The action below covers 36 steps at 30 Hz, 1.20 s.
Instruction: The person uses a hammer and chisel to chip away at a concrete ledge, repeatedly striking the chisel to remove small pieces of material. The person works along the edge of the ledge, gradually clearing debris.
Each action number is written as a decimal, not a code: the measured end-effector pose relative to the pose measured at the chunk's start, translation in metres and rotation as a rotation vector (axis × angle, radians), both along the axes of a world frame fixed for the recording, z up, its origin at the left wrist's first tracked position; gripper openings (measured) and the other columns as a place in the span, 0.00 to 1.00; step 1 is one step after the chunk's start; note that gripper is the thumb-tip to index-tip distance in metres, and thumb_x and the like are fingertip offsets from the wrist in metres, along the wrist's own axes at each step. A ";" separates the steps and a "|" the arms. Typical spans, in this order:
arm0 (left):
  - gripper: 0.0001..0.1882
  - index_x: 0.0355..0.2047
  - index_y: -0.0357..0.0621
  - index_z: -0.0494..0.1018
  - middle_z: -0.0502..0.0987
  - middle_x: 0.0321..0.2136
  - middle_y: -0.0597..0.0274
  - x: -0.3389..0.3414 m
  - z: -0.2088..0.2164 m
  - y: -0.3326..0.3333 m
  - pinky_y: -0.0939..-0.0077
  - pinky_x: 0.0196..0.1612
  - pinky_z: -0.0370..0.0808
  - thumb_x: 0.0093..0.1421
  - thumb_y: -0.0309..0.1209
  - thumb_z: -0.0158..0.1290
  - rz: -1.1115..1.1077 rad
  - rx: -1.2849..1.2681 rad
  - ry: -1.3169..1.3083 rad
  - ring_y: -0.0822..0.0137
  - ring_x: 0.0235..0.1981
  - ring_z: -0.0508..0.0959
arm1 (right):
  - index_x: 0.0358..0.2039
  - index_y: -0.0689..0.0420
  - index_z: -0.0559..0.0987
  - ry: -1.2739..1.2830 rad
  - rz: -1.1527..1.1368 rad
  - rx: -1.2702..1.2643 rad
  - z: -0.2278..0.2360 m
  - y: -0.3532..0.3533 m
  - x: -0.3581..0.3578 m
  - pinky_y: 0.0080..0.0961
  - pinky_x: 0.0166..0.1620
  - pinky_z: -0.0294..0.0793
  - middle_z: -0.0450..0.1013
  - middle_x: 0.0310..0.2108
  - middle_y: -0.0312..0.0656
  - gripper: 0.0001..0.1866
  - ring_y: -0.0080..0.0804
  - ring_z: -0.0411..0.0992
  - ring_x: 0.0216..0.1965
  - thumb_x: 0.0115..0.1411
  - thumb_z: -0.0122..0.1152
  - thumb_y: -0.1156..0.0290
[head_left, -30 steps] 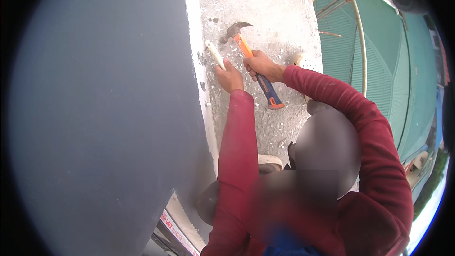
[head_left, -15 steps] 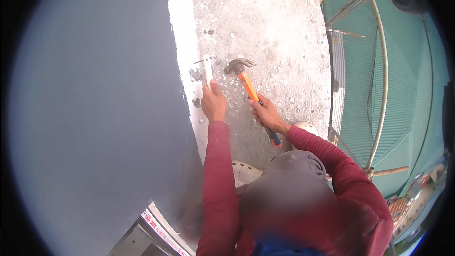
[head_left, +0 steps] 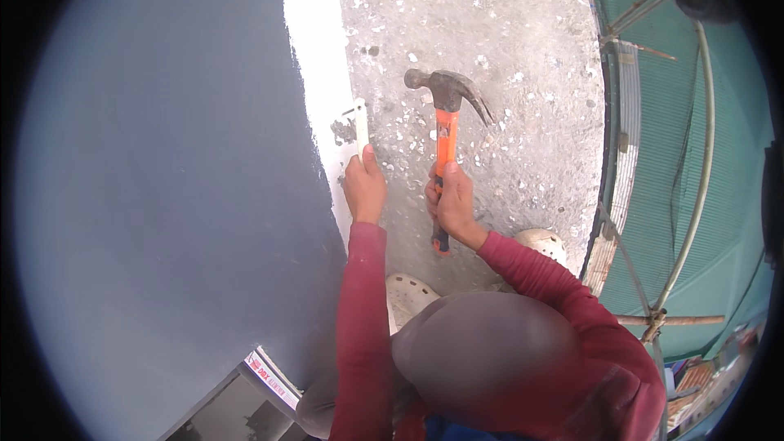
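Note:
My left hand (head_left: 365, 188) grips a narrow white strip (head_left: 362, 126) with a small hole near its far end. A thin dark nail-like piece (head_left: 349, 111) sticks out sideways from that end toward the wall's white band (head_left: 314, 73). Beside it, a rough chipped patch (head_left: 343, 131) shows dark grey in the band. In my right hand (head_left: 454, 200) is a claw hammer (head_left: 446, 139), fingers wrapped round its orange and dark handle. The hammer's head is apart from the strip, its round face turned left toward the wall and its claw to the right.
A blue-grey wall (head_left: 180, 155) fills the left side. Pale debris lies over the concrete floor (head_left: 523, 114). My light perforated shoes (head_left: 408, 298) stand near my knees. Along the right run corrugated sheeting (head_left: 627, 114), scaffold poles (head_left: 702, 147) and green netting (head_left: 670, 196). A framed opening (head_left: 237, 408) is at lower left.
The hammer has swung upright and away from the wall, its head now higher and farther right. My left hand and the white strip stay nearly in place. The view has shifted slightly.

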<state>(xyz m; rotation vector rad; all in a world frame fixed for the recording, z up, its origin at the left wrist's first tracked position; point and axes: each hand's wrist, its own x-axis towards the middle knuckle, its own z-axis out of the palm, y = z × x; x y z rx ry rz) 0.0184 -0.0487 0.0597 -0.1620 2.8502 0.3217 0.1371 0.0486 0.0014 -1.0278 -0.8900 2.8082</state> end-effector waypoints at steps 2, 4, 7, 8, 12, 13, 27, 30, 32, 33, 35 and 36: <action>0.31 0.36 0.30 0.74 0.79 0.33 0.35 -0.002 0.002 0.000 0.46 0.43 0.70 0.72 0.51 0.38 0.005 -0.009 -0.010 0.35 0.39 0.77 | 0.31 0.57 0.70 0.061 -0.031 0.003 0.007 -0.007 -0.013 0.20 0.19 0.59 0.60 0.17 0.30 0.28 0.16 0.59 0.15 0.73 0.36 0.44; 0.31 0.36 0.30 0.74 0.79 0.33 0.35 -0.004 0.002 0.000 0.46 0.43 0.70 0.72 0.51 0.38 0.010 -0.010 -0.019 0.35 0.39 0.77 | 0.30 0.57 0.69 0.097 0.025 0.104 0.011 -0.009 -0.025 0.20 0.18 0.58 0.60 0.16 0.30 0.30 0.17 0.59 0.15 0.72 0.36 0.42; 0.31 0.36 0.30 0.74 0.79 0.33 0.35 -0.005 0.001 -0.001 0.45 0.44 0.70 0.72 0.51 0.38 0.002 -0.023 -0.017 0.35 0.39 0.77 | 0.27 0.57 0.68 0.015 0.263 0.143 0.007 -0.002 -0.029 0.21 0.18 0.58 0.60 0.15 0.30 0.31 0.19 0.59 0.15 0.72 0.35 0.41; 0.31 0.36 0.30 0.74 0.78 0.33 0.35 -0.004 0.001 -0.003 0.45 0.44 0.70 0.72 0.51 0.38 -0.017 -0.025 -0.003 0.35 0.39 0.77 | 0.26 0.57 0.68 -0.060 0.311 -0.018 0.006 0.000 -0.027 0.21 0.18 0.58 0.60 0.14 0.30 0.32 0.19 0.60 0.15 0.72 0.34 0.40; 0.31 0.35 0.30 0.74 0.78 0.33 0.35 -0.001 -0.003 -0.007 0.44 0.43 0.70 0.72 0.51 0.38 -0.044 -0.053 0.007 0.34 0.38 0.77 | 0.24 0.57 0.66 -0.072 0.048 0.104 0.003 0.003 -0.015 0.21 0.18 0.58 0.60 0.14 0.31 0.33 0.20 0.59 0.14 0.71 0.34 0.40; 0.31 0.35 0.30 0.74 0.78 0.33 0.35 -0.001 -0.003 -0.007 0.44 0.43 0.70 0.72 0.51 0.39 -0.052 -0.042 0.033 0.33 0.38 0.77 | 0.24 0.57 0.66 0.072 -0.021 0.072 0.005 0.002 -0.016 0.21 0.18 0.58 0.60 0.14 0.31 0.33 0.20 0.59 0.14 0.71 0.34 0.39; 0.31 0.32 0.28 0.74 0.78 0.31 0.35 -0.010 -0.005 -0.011 0.47 0.42 0.71 0.72 0.50 0.39 0.057 0.111 -0.036 0.34 0.37 0.78 | 0.20 0.56 0.67 0.224 0.048 0.358 0.013 0.023 -0.048 0.23 0.16 0.57 0.60 0.12 0.32 0.34 0.20 0.59 0.12 0.72 0.34 0.40; 0.31 0.32 0.28 0.75 0.78 0.31 0.35 -0.011 -0.011 -0.017 0.46 0.42 0.71 0.71 0.49 0.40 0.025 0.035 0.004 0.34 0.37 0.78 | 0.19 0.57 0.67 0.034 0.398 0.233 0.007 0.023 -0.051 0.26 0.19 0.62 0.61 0.13 0.33 0.35 0.22 0.62 0.14 0.72 0.34 0.41; 0.31 0.32 0.28 0.75 0.78 0.30 0.34 -0.014 -0.018 -0.022 0.46 0.42 0.71 0.71 0.49 0.40 0.030 0.037 0.029 0.34 0.37 0.78 | 0.19 0.57 0.68 -0.087 0.467 0.189 0.002 0.033 -0.047 0.26 0.20 0.63 0.62 0.14 0.33 0.35 0.23 0.63 0.15 0.72 0.33 0.41; 0.31 0.32 0.28 0.75 0.78 0.30 0.34 -0.015 -0.022 -0.025 0.46 0.42 0.71 0.71 0.49 0.40 0.047 0.067 0.005 0.34 0.38 0.78 | 0.19 0.57 0.68 -0.018 0.430 0.181 -0.001 0.037 -0.044 0.26 0.21 0.63 0.62 0.14 0.33 0.35 0.23 0.62 0.16 0.72 0.34 0.42; 0.30 0.32 0.28 0.75 0.78 0.30 0.34 -0.015 -0.030 -0.030 0.46 0.42 0.70 0.71 0.49 0.41 0.089 0.121 -0.018 0.34 0.38 0.78 | 0.20 0.57 0.69 0.008 0.310 0.237 -0.003 0.041 -0.038 0.26 0.21 0.63 0.62 0.14 0.33 0.34 0.23 0.62 0.16 0.72 0.34 0.42; 0.30 0.32 0.27 0.75 0.78 0.30 0.34 -0.015 -0.033 -0.031 0.46 0.42 0.70 0.71 0.48 0.41 0.105 0.148 -0.017 0.34 0.38 0.77 | 0.20 0.57 0.68 0.016 0.263 0.254 -0.003 0.040 -0.036 0.26 0.19 0.61 0.61 0.14 0.32 0.34 0.21 0.60 0.15 0.72 0.34 0.41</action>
